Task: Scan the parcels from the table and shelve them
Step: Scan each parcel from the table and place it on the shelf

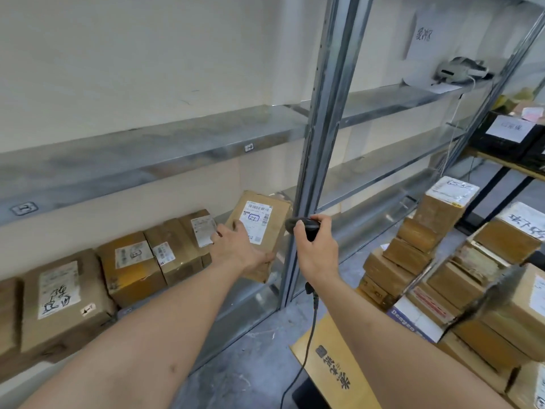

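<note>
The left hand (pixel 236 249) grips a labelled cardboard parcel (pixel 261 231), tilted at the right end of the lower shelf (pixel 250 302), beside a row of boxes (pixel 129 267). The right hand (pixel 314 246) curls round a corded scanner (pixel 303 225) close by the parcel's label.

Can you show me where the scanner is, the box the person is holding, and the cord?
scanner (pixel 305 225): head view, on its dark head above the fingers.
box (pixel 267 228): head view, on its front face.
cord (pixel 306 349): head view, on its hanging stretch.
</note>
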The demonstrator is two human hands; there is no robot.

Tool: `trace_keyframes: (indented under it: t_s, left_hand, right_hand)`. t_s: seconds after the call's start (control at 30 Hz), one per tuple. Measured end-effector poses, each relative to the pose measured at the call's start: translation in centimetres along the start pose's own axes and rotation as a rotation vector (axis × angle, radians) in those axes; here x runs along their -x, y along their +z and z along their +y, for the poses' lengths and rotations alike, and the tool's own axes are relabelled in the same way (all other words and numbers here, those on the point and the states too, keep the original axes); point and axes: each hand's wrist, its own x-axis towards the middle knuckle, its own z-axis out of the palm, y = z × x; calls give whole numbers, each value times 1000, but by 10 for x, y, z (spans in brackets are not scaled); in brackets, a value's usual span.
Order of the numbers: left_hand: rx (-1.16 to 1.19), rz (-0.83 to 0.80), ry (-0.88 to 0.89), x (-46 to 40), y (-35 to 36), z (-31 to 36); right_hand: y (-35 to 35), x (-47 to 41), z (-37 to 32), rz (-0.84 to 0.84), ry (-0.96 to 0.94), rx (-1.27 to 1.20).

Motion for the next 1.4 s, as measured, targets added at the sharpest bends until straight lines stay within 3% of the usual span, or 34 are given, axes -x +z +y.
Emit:
trace_keyframes:
  t_s: [0.33,0.57,1.0,1.23,1.4]
  left_hand:
    - [33,-19,-74,-73,-2,-12]
    - [53,-34,-168,-110,2,-1]
    - [41,-33,-303,-177,21,79]
    - [80,-102,-436,-196,58,81]
    - [-76,-154,-319,-202,79,70]
  right_hand:
    - [60,-52,-5,104,73,34]
    - [68,-99,4,69,100,62]
    - [72,-196,38,18,110,10]
    - [78,-211,64,-25,136,26]
    - [91,-213,81,-49,169,39]
